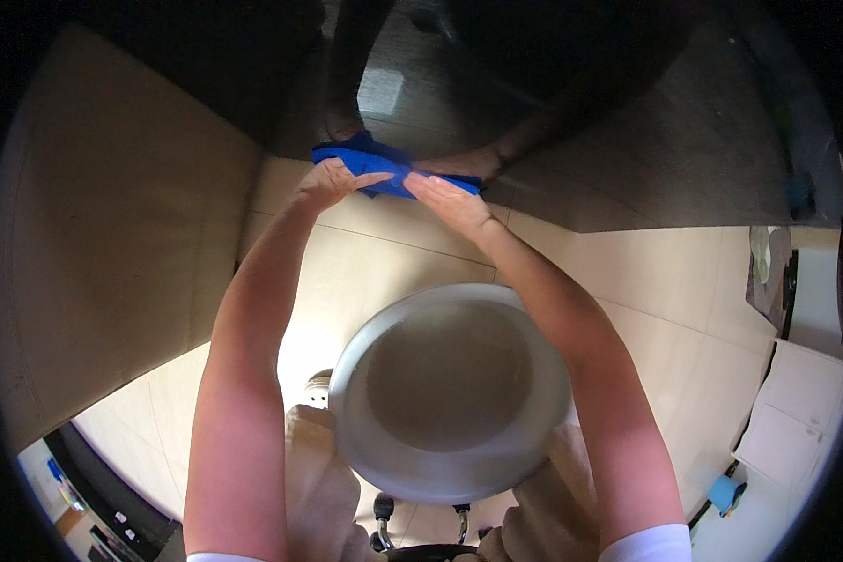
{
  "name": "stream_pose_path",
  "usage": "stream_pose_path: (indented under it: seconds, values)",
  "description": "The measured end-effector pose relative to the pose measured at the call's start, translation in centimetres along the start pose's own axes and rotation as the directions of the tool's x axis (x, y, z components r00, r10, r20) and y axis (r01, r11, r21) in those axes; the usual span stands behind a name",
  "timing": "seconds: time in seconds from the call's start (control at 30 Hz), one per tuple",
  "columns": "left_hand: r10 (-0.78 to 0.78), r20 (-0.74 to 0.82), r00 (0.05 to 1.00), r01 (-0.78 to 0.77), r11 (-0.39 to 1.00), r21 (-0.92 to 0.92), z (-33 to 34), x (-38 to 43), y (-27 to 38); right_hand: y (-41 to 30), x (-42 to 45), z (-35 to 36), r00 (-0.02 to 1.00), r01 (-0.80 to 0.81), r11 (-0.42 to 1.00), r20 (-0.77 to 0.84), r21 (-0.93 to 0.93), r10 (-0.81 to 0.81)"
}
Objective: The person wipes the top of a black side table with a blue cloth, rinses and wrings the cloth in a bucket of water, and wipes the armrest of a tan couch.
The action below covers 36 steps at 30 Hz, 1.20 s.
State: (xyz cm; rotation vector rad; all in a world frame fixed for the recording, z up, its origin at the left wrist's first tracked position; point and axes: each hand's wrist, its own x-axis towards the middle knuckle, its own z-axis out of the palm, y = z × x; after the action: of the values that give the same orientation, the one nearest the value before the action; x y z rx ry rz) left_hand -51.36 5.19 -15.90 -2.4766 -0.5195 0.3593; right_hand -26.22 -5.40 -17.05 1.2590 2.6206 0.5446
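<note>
A blue cloth (365,160), bunched lengthwise, lies against the lower part of a glossy black panel (421,126) that mirrors my arms. On the cloth's left part my left hand (330,181) grips it, thumb stretched toward the middle. My right hand (453,202) has its fingers together on the cloth's right part, close to the left thumb. Between my knees stands a round grey basin (355,464), holding what looks like murky water (449,379).
A brown upholstered side (119,246) rises at left. Pale tiles (660,281) cover the floor. Chrome legs with casters (383,507) show below the basin. At right are a white cabinet (794,414), a light blue container (726,494) and a grey mat (773,288) with a pale cloth on it.
</note>
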Motion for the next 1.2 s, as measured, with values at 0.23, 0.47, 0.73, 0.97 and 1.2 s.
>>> stream_pose_path:
  seconds: [0.23, 0.47, 0.73, 0.97, 1.2]
  values:
    - [-0.082, -0.076, 0.994, 0.068, 0.982, -0.176, 3.5, 0.0, 0.8, 0.5, 1.2, 1.4, 0.978, 0.014, 0.994, -0.207, 0.106, 0.008]
    - [-0.339, -0.043, 0.94, 0.29, 0.857, -0.427, -2.9, -0.1, 0.9, 3.9, 1.2, -4.1, 0.924, 0.123, 0.992, -0.369, 0.036, -0.101]
    - [-0.836, -0.199, 0.512, 0.426, 0.449, -0.786, -10.0, -2.6, -1.3, 8.8, 5.4, -15.6, 0.775, 0.245, 0.968, -0.609, 0.044, -0.169]
    - [-0.88, -0.15, 0.451, 0.538, 0.402, -0.741, -10.3, 0.8, -5.9, 10.9, 10.2, -16.8, 0.792, 0.047, 0.991, -0.6, -0.123, -0.112]
    - [-0.928, 0.119, 0.354, 0.523, 0.091, -0.847, -5.8, 4.0, -4.3, 9.0, 12.4, -13.9, 0.924, 0.079, 0.983, -0.358, -0.165, -0.134]
